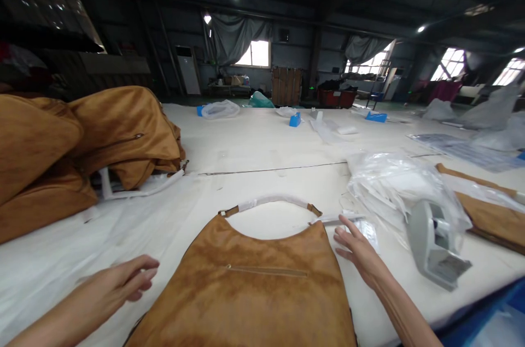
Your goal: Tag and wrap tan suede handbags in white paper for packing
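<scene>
A brown suede-like handbag [254, 298] lies flat on the white table [262, 145] in front of me, its zipper across the upper part. White wrapping covers the middle of its curved strap [270, 200]. My left hand [127, 281] hovers left of the bag, empty, with its fingers loosely bent and apart. To the right of the bag's upper corner, my right hand [359, 248] is open with spread fingers, holding nothing. Its fingertips are near a white-wrapped strip [332, 218] by the strap's end.
Several brown bags [118, 139] are piled at the left. On the right are a grey tape dispenser [435, 243], clear plastic bags [394, 183] and another brown bag [492, 216]. Blue dispensers [295, 119] stand farther back. A blue container [488, 317] is below the right edge.
</scene>
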`<state>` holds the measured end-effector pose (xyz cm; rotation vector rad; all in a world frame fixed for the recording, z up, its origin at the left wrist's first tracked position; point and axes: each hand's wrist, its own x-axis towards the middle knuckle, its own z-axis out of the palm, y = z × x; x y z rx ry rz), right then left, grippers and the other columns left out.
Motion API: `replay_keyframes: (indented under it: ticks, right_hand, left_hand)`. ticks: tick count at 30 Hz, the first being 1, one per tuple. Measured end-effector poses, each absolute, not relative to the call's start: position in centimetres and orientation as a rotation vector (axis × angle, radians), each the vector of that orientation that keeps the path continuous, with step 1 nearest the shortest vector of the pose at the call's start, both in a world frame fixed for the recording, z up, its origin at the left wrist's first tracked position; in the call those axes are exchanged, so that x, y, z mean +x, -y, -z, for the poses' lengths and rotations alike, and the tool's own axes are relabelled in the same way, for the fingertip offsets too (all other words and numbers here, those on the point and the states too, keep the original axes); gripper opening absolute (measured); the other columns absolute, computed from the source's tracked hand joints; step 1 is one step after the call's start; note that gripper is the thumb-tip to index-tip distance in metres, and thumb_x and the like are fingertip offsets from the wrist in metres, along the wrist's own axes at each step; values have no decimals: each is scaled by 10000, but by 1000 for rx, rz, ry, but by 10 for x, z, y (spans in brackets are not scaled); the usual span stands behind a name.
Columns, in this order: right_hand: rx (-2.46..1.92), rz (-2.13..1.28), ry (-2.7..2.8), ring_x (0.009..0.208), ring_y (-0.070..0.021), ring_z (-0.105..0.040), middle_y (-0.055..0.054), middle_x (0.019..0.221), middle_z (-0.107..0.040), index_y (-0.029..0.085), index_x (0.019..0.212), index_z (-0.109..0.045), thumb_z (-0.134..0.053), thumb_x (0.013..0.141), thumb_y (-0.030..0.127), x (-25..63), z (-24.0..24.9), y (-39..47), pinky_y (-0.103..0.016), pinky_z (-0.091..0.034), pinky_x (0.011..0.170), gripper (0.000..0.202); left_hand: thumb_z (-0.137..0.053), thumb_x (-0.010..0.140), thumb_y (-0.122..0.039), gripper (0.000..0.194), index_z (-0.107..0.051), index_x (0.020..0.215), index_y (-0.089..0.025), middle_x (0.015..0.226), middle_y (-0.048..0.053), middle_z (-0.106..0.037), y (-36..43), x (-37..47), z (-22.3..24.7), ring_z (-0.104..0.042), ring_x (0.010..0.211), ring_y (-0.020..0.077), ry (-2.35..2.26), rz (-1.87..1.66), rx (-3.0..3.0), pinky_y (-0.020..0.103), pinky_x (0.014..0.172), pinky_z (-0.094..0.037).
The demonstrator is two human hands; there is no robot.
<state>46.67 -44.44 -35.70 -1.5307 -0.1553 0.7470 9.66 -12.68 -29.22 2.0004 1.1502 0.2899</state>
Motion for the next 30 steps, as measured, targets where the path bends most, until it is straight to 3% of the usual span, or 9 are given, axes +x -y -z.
replay_keyframes:
  ticks: [2, 5, 9, 12, 16, 21, 26, 30]
  right_hand:
    - [-1509, -698, 154, 1325, -296, -465, -126, 1474, -442, 273, 1458, -382, -663, 744, 623, 472, 357, 421, -438, -447, 1015, 844]
    - [-1568, -519, 406, 1385, -284, -380, -97, 1486, -441, 271, 1374, -513, -576, 799, 650, 462, 346, 390, -478, -331, 1115, 692]
    - [-1649, -577, 1123, 1440, -280, -286, -43, 1506, -434, 314, 1196, -678, -643, 805, 574, 438, 325, 378, -477, -185, 1185, 471]
    - [-1706, -470, 1060, 1390, -273, -378, -52, 1470, -479, 295, 1167, -691, -576, 866, 530, 431, 328, 397, -455, -284, 1150, 398]
    - [-1860, -343, 703, 1051, -257, -629, -93, 1145, -678, 215, 1072, -685, -514, 867, 550, 432, 358, 439, -373, -502, 914, 429]
    - [-2077, -322, 574, 710, -209, -634, -69, 974, -682, 177, 1153, -624, -573, 802, 582, 418, 392, 468, -352, -522, 748, 539]
    - [-1954, -476, 596, 763, -228, -674, -47, 879, -705, 201, 1168, -603, -578, 822, 475, 395, 393, 461, -311, -533, 707, 442]
    - [-1879, -377, 618, 877, -250, -686, -81, 990, -721, 210, 1135, -602, -555, 853, 403, 369, 396, 449, -313, -544, 766, 345]
  left_hand:
    - [-678, 661, -533, 331, -729, 849, -266, 810, -52, -740, 135, 104, 278, -681, 797, 259, -1043, -205, 2079, 286, 742, -503]
    - [-673, 722, -550, 336, -755, 941, -308, 981, -40, -745, 164, 129, 263, -649, 992, 294, -854, -89, 2169, 311, 890, -488]
    - [-631, 812, -521, 355, -730, 1103, -342, 1104, 9, -722, 211, 165, 254, -648, 1033, 280, -580, 51, 2248, 308, 940, -480]
    - [-613, 848, -461, 290, -736, 1074, -328, 994, 27, -740, 235, 187, 247, -675, 911, 245, -364, 32, 2288, 274, 837, -501]
    - [-588, 852, -396, 229, -750, 965, -279, 894, 23, -738, 246, 230, 241, -667, 825, 222, -186, -10, 2281, 256, 765, -474]
    - [-484, 843, -255, 267, -729, 949, -239, 953, 11, -732, 249, 313, 266, -653, 882, 209, -190, 79, 2366, 262, 778, -445]
    - [-476, 846, -321, 252, -691, 841, -190, 896, 70, -710, 265, 383, 309, -641, 824, 234, -376, 27, 2414, 297, 722, -457]
    - [-575, 796, -393, 251, -650, 890, -173, 948, 133, -691, 279, 408, 333, -648, 865, 291, -552, 32, 2398, 359, 753, -483]
